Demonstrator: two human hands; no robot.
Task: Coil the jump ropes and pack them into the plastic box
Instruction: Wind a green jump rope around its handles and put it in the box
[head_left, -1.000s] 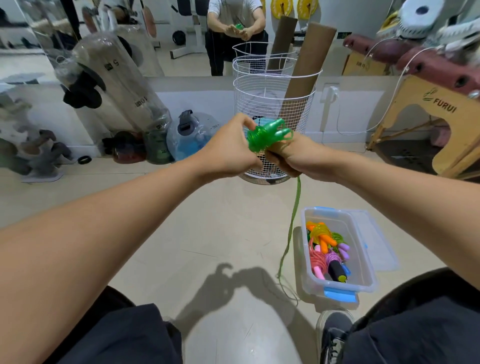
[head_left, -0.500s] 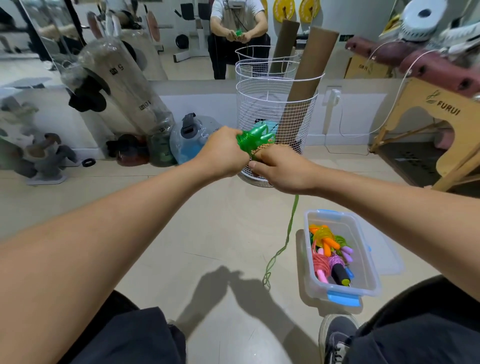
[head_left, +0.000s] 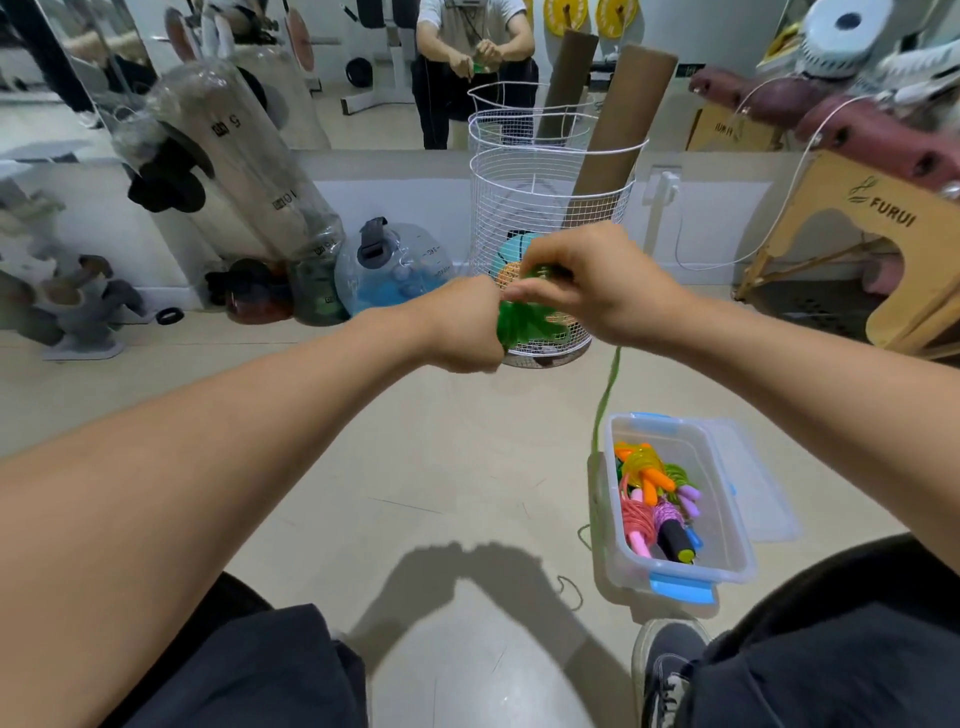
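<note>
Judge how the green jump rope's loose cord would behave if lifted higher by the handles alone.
The green jump rope, gripped by the left hand and right hand, probably has a floppy cord: it hangs limp past the plastic box. Its thin tail curls on the floor, so it would likely swing and snag.

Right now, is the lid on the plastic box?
No, the box stands open on the floor with coiled ropes showing inside, and its lid lies beside it.

Bare floor (head_left: 415, 467) lies open left of the plastic box (head_left: 727, 519); wire basket (head_left: 545, 197) blocks ahead.
</note>
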